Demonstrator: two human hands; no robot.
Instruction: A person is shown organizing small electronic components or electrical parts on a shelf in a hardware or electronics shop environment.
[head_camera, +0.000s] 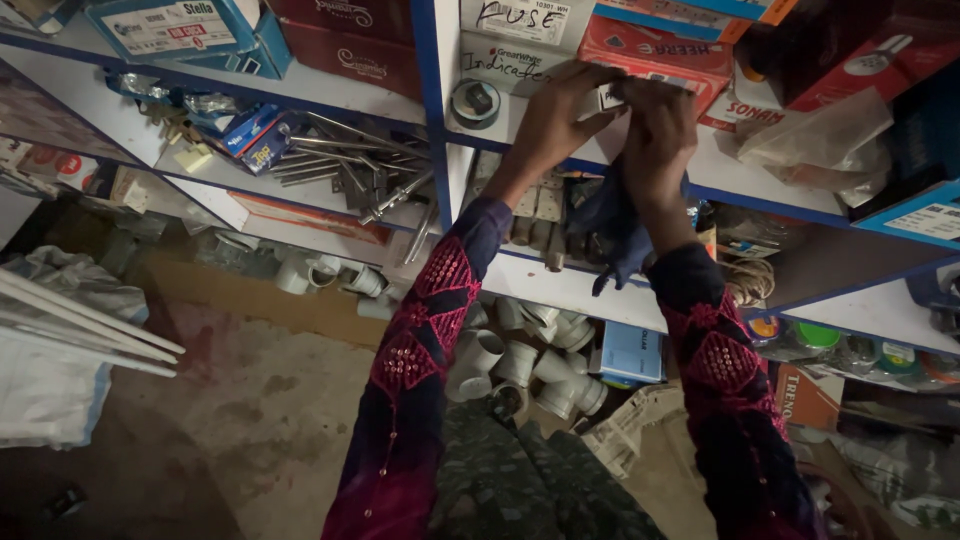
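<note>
Dim storeroom, blue-edged white shelving (430, 120) crammed with cartons, metal brackets (350, 165), grey pipe fittings (520, 360) lower down. Both arms raised to upper shelf. Left hand (550, 125) and right hand (660, 125) close together, fingertips pinching small white box (607, 97) from either side. Box at shelf front edge, directly between hands, long axis roughly left-right. Dark blue cloth (612, 225) dangling under right wrist; which fingers hold it not discernible. Neither hand clearly nearer.

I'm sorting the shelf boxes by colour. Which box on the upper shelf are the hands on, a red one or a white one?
A white one: both the left hand and right hand grip the small white box at the shelf edge; the red boxes sit behind, untouched.
</note>
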